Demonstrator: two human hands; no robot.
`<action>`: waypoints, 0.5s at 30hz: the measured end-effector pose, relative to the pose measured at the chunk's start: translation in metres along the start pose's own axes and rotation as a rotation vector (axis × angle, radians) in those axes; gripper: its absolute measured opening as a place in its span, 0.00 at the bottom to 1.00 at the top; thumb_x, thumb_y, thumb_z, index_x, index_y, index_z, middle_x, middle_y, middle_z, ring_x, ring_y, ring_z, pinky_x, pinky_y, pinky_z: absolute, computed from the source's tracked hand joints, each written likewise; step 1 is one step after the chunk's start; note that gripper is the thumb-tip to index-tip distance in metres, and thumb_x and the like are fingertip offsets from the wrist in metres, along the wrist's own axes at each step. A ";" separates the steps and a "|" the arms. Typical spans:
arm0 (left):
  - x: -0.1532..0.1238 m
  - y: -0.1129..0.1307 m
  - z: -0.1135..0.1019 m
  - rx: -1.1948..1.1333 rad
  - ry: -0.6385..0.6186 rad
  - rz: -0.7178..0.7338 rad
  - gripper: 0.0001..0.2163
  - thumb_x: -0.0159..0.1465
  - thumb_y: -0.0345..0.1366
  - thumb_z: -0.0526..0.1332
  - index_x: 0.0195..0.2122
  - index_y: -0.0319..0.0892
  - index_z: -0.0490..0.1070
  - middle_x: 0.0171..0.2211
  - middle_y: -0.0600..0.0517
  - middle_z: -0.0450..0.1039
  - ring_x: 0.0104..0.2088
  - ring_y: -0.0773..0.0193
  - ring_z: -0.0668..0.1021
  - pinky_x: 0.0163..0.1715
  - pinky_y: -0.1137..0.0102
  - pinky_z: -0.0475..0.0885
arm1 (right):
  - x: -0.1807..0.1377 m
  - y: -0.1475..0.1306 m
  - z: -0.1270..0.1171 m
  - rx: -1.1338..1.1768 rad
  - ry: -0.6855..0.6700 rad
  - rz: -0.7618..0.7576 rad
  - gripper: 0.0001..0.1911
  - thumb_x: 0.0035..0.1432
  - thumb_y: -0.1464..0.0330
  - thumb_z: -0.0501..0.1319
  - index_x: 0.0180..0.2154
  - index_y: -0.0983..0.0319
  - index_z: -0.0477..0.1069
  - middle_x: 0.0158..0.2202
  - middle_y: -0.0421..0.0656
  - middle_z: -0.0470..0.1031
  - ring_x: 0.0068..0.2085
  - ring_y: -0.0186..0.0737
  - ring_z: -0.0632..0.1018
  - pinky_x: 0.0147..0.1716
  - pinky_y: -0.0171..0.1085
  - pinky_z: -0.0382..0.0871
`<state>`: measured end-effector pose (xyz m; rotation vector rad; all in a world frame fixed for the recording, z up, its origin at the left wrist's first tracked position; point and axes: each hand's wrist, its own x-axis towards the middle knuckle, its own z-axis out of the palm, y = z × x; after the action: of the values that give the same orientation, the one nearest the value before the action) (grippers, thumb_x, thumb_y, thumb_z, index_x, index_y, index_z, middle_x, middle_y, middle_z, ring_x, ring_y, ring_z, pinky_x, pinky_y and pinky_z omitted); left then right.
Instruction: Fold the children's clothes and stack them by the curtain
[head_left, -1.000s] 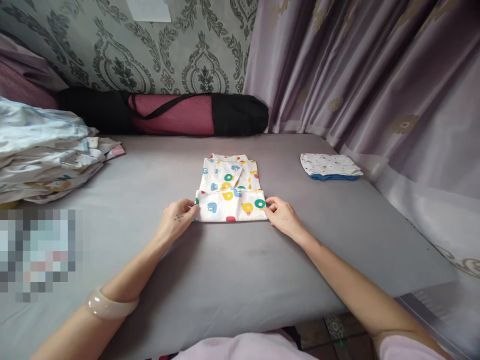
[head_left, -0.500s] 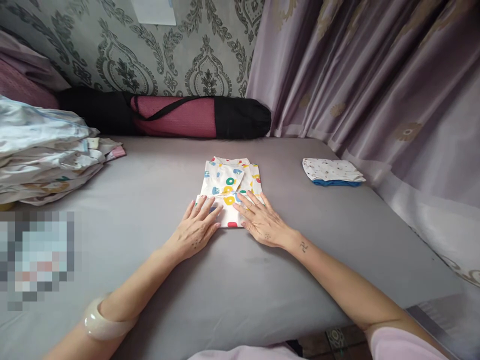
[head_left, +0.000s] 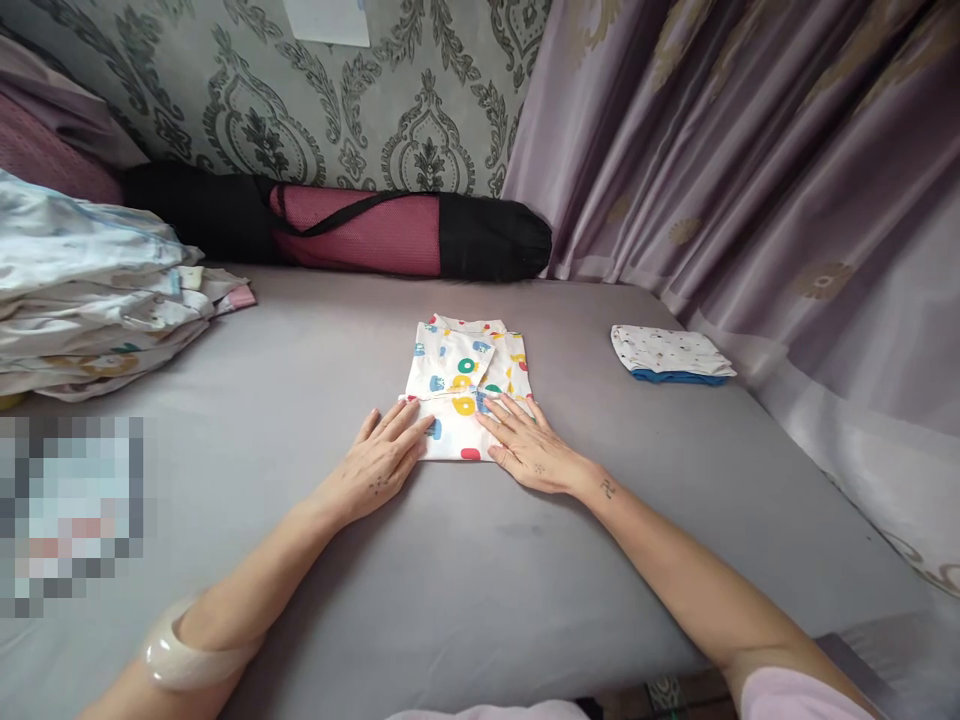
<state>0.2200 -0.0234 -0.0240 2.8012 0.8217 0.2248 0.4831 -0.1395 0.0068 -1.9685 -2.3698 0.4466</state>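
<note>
The left hand (head_left: 384,452) and right hand (head_left: 534,450), pinching the printed garment (head_left: 454,365) by its sides a second ago, are now lying flat, fingers spread, gripping nothing, on its lower fold. It is resting on the grey sheet (head_left: 465,580).

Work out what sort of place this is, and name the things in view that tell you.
Probably a bedroom at home: there is what looks like a grey bed, with long purple curtains hanging along its right side and patterned wallpaper behind it.
</note>
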 end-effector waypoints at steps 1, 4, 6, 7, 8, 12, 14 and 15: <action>-0.001 -0.001 0.001 -0.010 0.023 -0.003 0.23 0.73 0.45 0.41 0.67 0.49 0.56 0.70 0.47 0.49 0.70 0.54 0.52 0.65 0.48 0.51 | 0.000 -0.002 -0.004 0.004 -0.001 0.000 0.30 0.70 0.55 0.41 0.69 0.56 0.47 0.72 0.45 0.43 0.71 0.48 0.43 0.67 0.57 0.37; -0.003 -0.003 0.001 -0.044 0.072 -0.023 0.22 0.73 0.43 0.42 0.65 0.48 0.59 0.69 0.46 0.52 0.69 0.54 0.55 0.64 0.47 0.53 | 0.005 -0.013 -0.017 0.010 0.049 0.028 0.27 0.71 0.57 0.41 0.65 0.57 0.58 0.69 0.48 0.55 0.69 0.49 0.54 0.66 0.57 0.44; -0.004 -0.004 0.000 -0.066 0.103 -0.035 0.21 0.73 0.42 0.42 0.63 0.48 0.61 0.68 0.45 0.54 0.68 0.54 0.57 0.64 0.47 0.55 | 0.013 -0.024 -0.023 0.001 0.140 0.043 0.26 0.71 0.59 0.40 0.63 0.58 0.62 0.67 0.48 0.58 0.68 0.47 0.57 0.66 0.56 0.45; -0.004 -0.005 0.000 -0.076 0.118 -0.041 0.21 0.73 0.42 0.42 0.63 0.48 0.61 0.68 0.45 0.55 0.68 0.53 0.57 0.63 0.47 0.56 | 0.019 -0.030 -0.025 -0.009 0.184 0.030 0.27 0.71 0.60 0.40 0.64 0.59 0.61 0.68 0.48 0.57 0.68 0.46 0.56 0.66 0.55 0.44; -0.004 -0.005 0.000 -0.084 0.130 -0.047 0.21 0.72 0.42 0.43 0.63 0.48 0.61 0.67 0.45 0.56 0.67 0.53 0.58 0.63 0.47 0.57 | 0.025 -0.035 -0.025 -0.022 0.215 0.000 0.27 0.71 0.60 0.40 0.65 0.61 0.59 0.69 0.49 0.55 0.69 0.46 0.53 0.67 0.55 0.42; -0.005 -0.006 -0.002 -0.095 0.125 -0.088 0.21 0.72 0.45 0.45 0.63 0.46 0.61 0.67 0.44 0.57 0.67 0.51 0.59 0.63 0.48 0.57 | 0.048 -0.042 -0.012 -0.048 0.186 -0.110 0.31 0.71 0.57 0.39 0.69 0.65 0.47 0.71 0.49 0.44 0.71 0.45 0.43 0.68 0.54 0.36; -0.006 -0.007 -0.002 -0.094 0.107 -0.103 0.22 0.72 0.46 0.45 0.63 0.46 0.61 0.67 0.44 0.57 0.67 0.51 0.59 0.64 0.49 0.56 | 0.054 -0.040 -0.002 -0.039 0.148 -0.100 0.32 0.71 0.57 0.38 0.69 0.68 0.46 0.71 0.50 0.43 0.71 0.45 0.43 0.68 0.53 0.36; -0.006 -0.007 -0.002 -0.093 0.100 -0.109 0.22 0.72 0.46 0.45 0.63 0.45 0.61 0.67 0.44 0.57 0.67 0.51 0.59 0.64 0.49 0.56 | 0.057 -0.038 0.002 -0.035 0.136 -0.092 0.32 0.71 0.57 0.38 0.69 0.68 0.46 0.71 0.50 0.43 0.71 0.44 0.43 0.68 0.53 0.35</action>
<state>0.2112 -0.0204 -0.0247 2.6674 0.9581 0.3771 0.4352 -0.0913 0.0044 -1.8300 -2.3862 0.2607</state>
